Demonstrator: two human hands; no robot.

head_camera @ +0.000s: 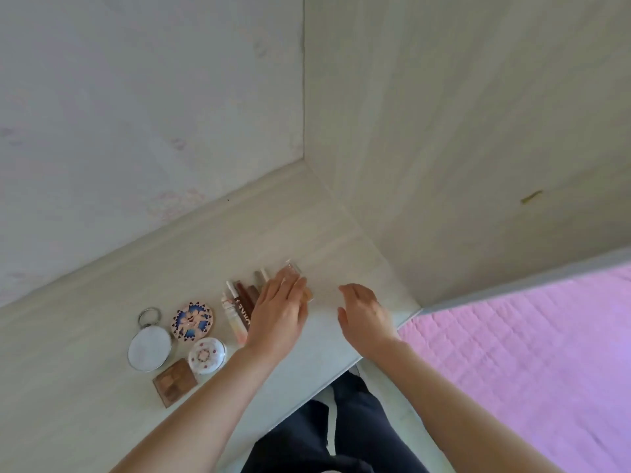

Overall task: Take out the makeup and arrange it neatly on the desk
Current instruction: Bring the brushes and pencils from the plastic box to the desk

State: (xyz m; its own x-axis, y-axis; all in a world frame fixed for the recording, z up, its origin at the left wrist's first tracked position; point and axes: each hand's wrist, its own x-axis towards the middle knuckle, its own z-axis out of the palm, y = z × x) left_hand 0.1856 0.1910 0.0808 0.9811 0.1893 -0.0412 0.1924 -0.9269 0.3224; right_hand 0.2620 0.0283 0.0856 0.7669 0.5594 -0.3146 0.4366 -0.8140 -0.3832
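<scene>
- A home, seemingly a bedroom: a bed with a pink quilted cover [532, 353] lies just beside the pale wood-grain bench [85, 387].
- Faintly patterned wallpaper [136, 114] behind.
- Personal cosmetics on the bench: round compacts [192, 321], a small mirror [149, 348], lip tubes [239, 308].

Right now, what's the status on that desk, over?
Left hand flat on the row of tubes, fingers straight. Right hand hovering, holding nothing. Compacts beside the tubes. Nothing in the way.
</scene>
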